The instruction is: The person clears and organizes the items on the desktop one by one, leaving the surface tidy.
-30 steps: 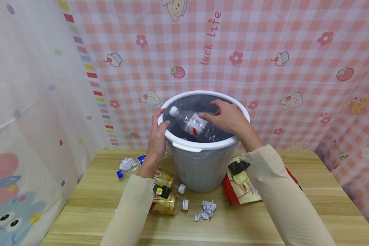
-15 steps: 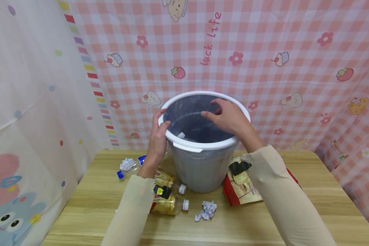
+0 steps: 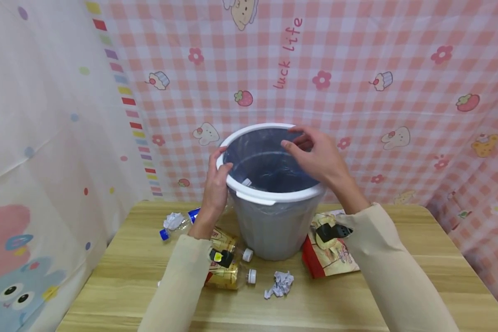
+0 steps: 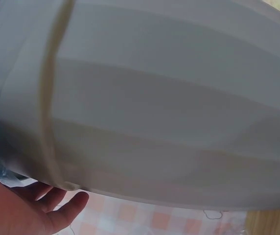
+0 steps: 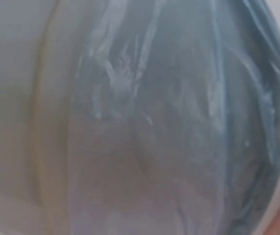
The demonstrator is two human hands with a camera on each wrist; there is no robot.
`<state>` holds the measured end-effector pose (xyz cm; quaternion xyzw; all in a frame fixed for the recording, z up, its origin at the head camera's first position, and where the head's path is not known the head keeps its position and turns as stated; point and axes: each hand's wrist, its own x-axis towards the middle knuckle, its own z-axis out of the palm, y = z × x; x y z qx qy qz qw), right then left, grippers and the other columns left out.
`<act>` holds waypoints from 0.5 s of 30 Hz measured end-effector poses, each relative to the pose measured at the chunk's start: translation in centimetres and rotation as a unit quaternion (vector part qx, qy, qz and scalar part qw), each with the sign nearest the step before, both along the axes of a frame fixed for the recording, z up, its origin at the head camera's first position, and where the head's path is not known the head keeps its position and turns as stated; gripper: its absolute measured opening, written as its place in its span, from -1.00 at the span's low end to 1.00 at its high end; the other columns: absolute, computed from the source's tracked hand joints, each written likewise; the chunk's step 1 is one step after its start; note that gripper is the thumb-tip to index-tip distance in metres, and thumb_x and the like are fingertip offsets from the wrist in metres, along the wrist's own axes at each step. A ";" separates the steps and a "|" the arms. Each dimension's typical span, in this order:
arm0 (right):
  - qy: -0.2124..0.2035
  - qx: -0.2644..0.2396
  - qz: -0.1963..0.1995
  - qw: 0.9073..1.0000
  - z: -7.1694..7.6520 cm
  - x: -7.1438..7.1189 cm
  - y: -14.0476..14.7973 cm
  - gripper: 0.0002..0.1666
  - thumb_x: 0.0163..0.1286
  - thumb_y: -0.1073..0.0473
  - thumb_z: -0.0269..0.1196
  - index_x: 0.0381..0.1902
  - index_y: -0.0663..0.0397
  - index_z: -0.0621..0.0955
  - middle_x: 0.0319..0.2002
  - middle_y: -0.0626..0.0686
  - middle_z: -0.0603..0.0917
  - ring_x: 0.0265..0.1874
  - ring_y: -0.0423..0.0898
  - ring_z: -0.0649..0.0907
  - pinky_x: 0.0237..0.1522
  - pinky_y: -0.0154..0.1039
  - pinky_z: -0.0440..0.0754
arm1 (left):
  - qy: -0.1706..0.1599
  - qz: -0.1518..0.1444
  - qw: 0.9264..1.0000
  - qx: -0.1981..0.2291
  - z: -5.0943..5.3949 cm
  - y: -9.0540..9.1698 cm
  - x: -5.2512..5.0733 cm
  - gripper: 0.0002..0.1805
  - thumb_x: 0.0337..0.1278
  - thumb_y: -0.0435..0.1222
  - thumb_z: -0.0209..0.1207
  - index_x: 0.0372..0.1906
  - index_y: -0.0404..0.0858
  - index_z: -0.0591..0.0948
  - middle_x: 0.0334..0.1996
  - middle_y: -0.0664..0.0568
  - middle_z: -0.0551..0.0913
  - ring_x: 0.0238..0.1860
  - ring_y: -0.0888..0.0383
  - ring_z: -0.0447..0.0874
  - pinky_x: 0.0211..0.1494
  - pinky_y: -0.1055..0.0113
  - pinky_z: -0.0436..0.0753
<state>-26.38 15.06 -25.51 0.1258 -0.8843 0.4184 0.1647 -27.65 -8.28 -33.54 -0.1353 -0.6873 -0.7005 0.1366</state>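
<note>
Your left hand [image 3: 216,191] gripping the bin [image 3: 274,230] by its rim [image 3: 286,196], your right hand [image 3: 323,157] over its right side, fingers loosely bent, thumb apart, bin between both, near the table's [image 3: 328,304] far edge.

The left hand [image 3: 216,184] holds the left side of the round grey plastic bin with a white rim [image 3: 274,226], on the light wooden table [image 3: 120,286]; the right hand [image 3: 320,154] is over the right of its opening. Inside, near the front left, is a white bottle cap [image 3: 246,182]. Left of the bin, two gold-labelled clear plastic bottles [image 3: 226,277] lie side by side; farther left lies a blue-capped clear plastic bottle [image 3: 163,234], a crumpled white paper ball [image 3: 173,221] on or just behind it. A crumpled white paper scrap [image 3: 281,283] lies before the bin, a red-and-beige packet [image 3: 329,258] to the right. Behind hangs a pink-and-white checked cloth [image 3: 216,110].
</note>
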 end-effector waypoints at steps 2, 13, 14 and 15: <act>0.003 -0.002 0.003 1.000 0.0 0.3 0.2 -0.45 0.38 -0.11 0.27 0.23 0.00 0.53 -0.04 0.17 0.70 -0.06 0.06 0.68 0.01 0.06 0.61 | 0.001 0.000 1.000 -0.002 0.0 0.0 0.0 -0.47 0.39 -0.20 -0.14 0.42 -0.11 0.23 0.46 -0.08 0.24 0.42 -0.03 0.30 0.44 0.09 0.34; 0.023 -0.011 0.005 1.000 -0.6 2.5 1.8 -0.41 0.40 -0.13 0.23 0.29 -0.01 0.52 0.04 0.16 0.68 0.03 0.08 0.63 0.10 0.12 0.54 | 0.004 0.005 1.000 0.007 -0.1 0.0 -0.1 -0.47 0.38 -0.22 -0.13 0.42 -0.14 0.24 0.43 -0.09 0.26 0.39 -0.03 0.32 0.44 0.14 0.32; 0.028 -0.012 0.004 1.000 -0.6 2.7 1.9 -0.41 0.40 -0.13 0.23 0.29 -0.01 0.52 0.04 0.16 0.68 0.04 0.08 0.62 0.12 0.11 0.53 | 0.004 0.005 1.000 0.008 -0.1 0.1 -0.1 -0.47 0.37 -0.22 -0.13 0.41 -0.14 0.25 0.43 -0.09 0.26 0.39 -0.03 0.32 0.44 0.14 0.32; 0.033 -0.015 0.004 0.999 -0.7 2.9 2.1 -0.42 0.41 -0.12 0.23 0.28 0.00 0.52 0.04 0.15 0.68 0.04 0.08 0.62 0.13 0.11 0.51 | 0.004 0.006 1.000 0.008 -0.1 0.1 -0.1 -0.47 0.37 -0.22 -0.13 0.41 -0.14 0.25 0.43 -0.09 0.26 0.40 -0.03 0.32 0.44 0.14 0.32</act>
